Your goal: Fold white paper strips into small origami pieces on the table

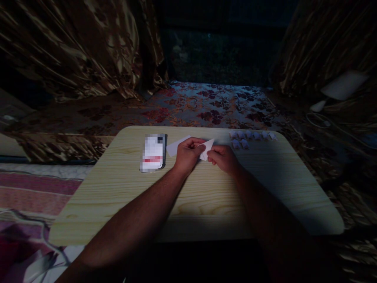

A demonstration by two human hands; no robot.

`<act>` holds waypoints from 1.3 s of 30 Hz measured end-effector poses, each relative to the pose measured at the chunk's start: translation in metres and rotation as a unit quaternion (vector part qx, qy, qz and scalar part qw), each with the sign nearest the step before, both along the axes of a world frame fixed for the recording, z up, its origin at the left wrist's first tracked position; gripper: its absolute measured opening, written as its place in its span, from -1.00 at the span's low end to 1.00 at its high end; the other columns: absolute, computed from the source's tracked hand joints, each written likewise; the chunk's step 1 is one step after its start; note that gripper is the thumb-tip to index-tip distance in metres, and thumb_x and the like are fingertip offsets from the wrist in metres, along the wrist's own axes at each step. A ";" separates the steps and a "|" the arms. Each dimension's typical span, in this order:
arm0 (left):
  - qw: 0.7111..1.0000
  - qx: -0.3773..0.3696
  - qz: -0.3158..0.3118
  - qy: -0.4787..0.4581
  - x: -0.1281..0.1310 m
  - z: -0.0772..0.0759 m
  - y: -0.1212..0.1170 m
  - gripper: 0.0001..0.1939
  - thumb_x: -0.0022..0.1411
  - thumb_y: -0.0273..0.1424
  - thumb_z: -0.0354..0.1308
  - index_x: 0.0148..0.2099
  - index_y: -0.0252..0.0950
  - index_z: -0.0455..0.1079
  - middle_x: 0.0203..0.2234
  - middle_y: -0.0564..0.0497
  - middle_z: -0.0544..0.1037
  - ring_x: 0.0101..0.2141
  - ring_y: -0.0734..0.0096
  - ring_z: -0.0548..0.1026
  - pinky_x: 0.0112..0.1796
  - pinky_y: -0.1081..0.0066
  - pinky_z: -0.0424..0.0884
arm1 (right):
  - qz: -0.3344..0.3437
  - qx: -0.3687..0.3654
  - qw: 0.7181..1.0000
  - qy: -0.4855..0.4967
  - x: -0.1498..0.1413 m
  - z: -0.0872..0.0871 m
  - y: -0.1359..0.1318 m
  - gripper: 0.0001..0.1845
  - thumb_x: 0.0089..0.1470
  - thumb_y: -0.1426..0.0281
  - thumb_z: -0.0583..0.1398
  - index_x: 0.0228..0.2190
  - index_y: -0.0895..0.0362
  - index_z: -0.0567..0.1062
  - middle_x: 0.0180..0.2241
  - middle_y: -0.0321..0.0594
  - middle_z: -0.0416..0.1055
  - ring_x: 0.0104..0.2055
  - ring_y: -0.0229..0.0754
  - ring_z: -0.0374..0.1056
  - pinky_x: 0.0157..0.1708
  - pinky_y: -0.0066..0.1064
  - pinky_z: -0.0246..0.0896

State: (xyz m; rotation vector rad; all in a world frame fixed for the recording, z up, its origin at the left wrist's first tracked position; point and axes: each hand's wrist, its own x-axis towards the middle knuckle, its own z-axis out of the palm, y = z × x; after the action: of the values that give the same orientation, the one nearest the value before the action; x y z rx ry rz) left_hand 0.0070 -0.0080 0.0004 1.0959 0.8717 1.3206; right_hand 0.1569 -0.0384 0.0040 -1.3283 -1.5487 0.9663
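A small folded piece of white paper (207,148) is held between my two hands above the wooden table. My left hand (188,154) is closed on its left side, with the thumb lying over the paper. My right hand (223,157) pinches the right edge between thumb and fingers. The paper has a pointed upper corner and a visible crease. Just behind my left hand, a flat pale sheet of paper (176,147) lies on the table, partly covered by that hand.
The light wooden table (123,196) has rounded corners. At its left lies a phone-like object (152,153), blurred by pixels. Several small folded paper pieces (253,135) sit in rows at the back right. Beyond are a patterned cloth ledge (215,102), curtains and a white lamp (344,86).
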 end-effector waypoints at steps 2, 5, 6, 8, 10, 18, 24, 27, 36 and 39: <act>1.000 -0.001 -0.001 0.006 0.000 0.000 0.000 -0.78 -0.12 -0.42 0.39 -0.33 -0.31 0.55 -0.56 0.09 0.55 -0.57 0.55 0.40 -0.49 0.50 0.28 | -0.001 -0.005 1.000 0.011 0.000 0.000 0.001 -0.75 -0.02 0.34 0.15 -0.64 0.15 0.47 -0.70 -0.34 0.33 -0.64 -0.32 0.21 -0.59 -0.46 0.04; 1.000 0.003 -0.008 0.013 -0.001 0.001 0.000 -0.79 -0.11 -0.43 0.39 -0.33 -0.32 0.55 -0.56 0.08 0.56 -0.57 0.55 0.40 -0.50 0.51 0.28 | -0.001 -0.012 1.000 0.016 0.001 0.000 0.001 -0.75 -0.03 0.35 0.14 -0.65 0.15 0.47 -0.69 -0.34 0.35 -0.64 -0.32 0.21 -0.59 -0.46 0.05; 1.000 0.003 -0.009 0.012 -0.001 0.001 0.000 -0.79 -0.11 -0.43 0.39 -0.34 -0.32 0.55 -0.56 0.08 0.56 -0.57 0.54 0.40 -0.50 0.50 0.28 | -0.003 -0.006 1.000 0.011 0.001 0.000 0.002 -0.75 -0.03 0.35 0.14 -0.65 0.15 0.46 -0.70 -0.34 0.34 -0.64 -0.32 0.21 -0.59 -0.46 0.04; 1.000 0.000 -0.011 0.008 0.000 0.001 0.000 -0.79 -0.11 -0.42 0.39 -0.34 -0.32 0.55 -0.56 0.07 0.57 -0.57 0.54 0.41 -0.50 0.50 0.29 | -0.011 0.012 1.000 -0.005 0.001 -0.001 0.002 -0.74 -0.01 0.35 0.14 -0.65 0.15 0.46 -0.71 -0.35 0.32 -0.64 -0.32 0.20 -0.58 -0.45 0.02; 1.000 -0.002 -0.015 0.011 0.000 0.000 -0.001 -0.79 -0.11 -0.42 0.40 -0.34 -0.31 0.55 -0.56 0.07 0.57 -0.57 0.53 0.42 -0.51 0.49 0.29 | -0.028 0.031 0.999 -0.015 0.002 -0.001 0.002 -0.75 -0.02 0.35 0.15 -0.65 0.14 0.45 -0.71 -0.36 0.30 -0.63 -0.32 0.19 -0.57 -0.45 0.00; 0.999 -0.004 -0.021 0.024 0.000 -0.002 -0.001 -0.80 -0.11 -0.42 0.39 -0.34 -0.31 0.55 -0.56 0.06 0.57 -0.58 0.51 0.42 -0.51 0.48 0.30 | -0.045 0.030 0.998 -0.019 0.003 0.000 0.003 -0.75 -0.02 0.34 0.14 -0.66 0.13 0.44 -0.72 -0.36 0.29 -0.62 -0.30 0.18 -0.56 -0.44 0.00; 0.999 -0.003 -0.022 0.028 0.000 -0.001 -0.001 -0.82 -0.12 -0.45 0.37 -0.35 -0.31 0.56 -0.56 0.06 0.56 -0.58 0.53 0.40 -0.52 0.50 0.29 | -0.053 0.027 0.998 -0.008 0.005 0.000 0.004 -0.72 0.01 0.32 0.13 -0.66 0.12 0.44 -0.70 -0.35 0.32 -0.61 -0.30 0.20 -0.55 -0.44 0.03; 0.999 -0.003 -0.022 0.027 0.000 0.000 -0.002 -0.82 -0.11 -0.45 0.37 -0.36 -0.31 0.55 -0.57 0.07 0.55 -0.59 0.55 0.39 -0.52 0.51 0.27 | -0.063 0.034 0.997 -0.016 0.006 0.001 0.004 -0.73 0.01 0.33 0.13 -0.66 0.12 0.43 -0.70 -0.36 0.31 -0.60 -0.29 0.21 -0.54 -0.44 0.03; 0.999 -0.004 -0.022 0.045 0.001 -0.001 -0.001 -0.81 -0.11 -0.42 0.39 -0.35 -0.32 0.56 -0.58 0.07 0.55 -0.60 0.54 0.39 -0.53 0.50 0.27 | -0.079 0.033 0.996 -0.007 0.008 0.003 0.005 -0.73 0.01 0.33 0.13 -0.67 0.10 0.42 -0.72 -0.37 0.27 -0.61 -0.30 0.18 -0.56 -0.45 0.02; 0.998 0.000 -0.028 0.050 0.001 -0.002 -0.001 -0.82 -0.10 -0.43 0.38 -0.35 -0.32 0.56 -0.58 0.07 0.55 -0.59 0.54 0.39 -0.53 0.50 0.27 | -0.082 0.036 0.996 -0.012 0.009 0.003 0.005 -0.72 0.02 0.34 0.12 -0.67 0.10 0.41 -0.71 -0.38 0.28 -0.62 -0.31 0.18 -0.56 -0.46 0.02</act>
State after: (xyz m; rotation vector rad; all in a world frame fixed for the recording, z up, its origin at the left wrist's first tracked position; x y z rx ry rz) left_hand 0.0076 -0.0085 -0.0017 1.1869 0.9085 1.2271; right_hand 0.1656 -0.0339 0.0073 -1.3963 -1.4532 0.7877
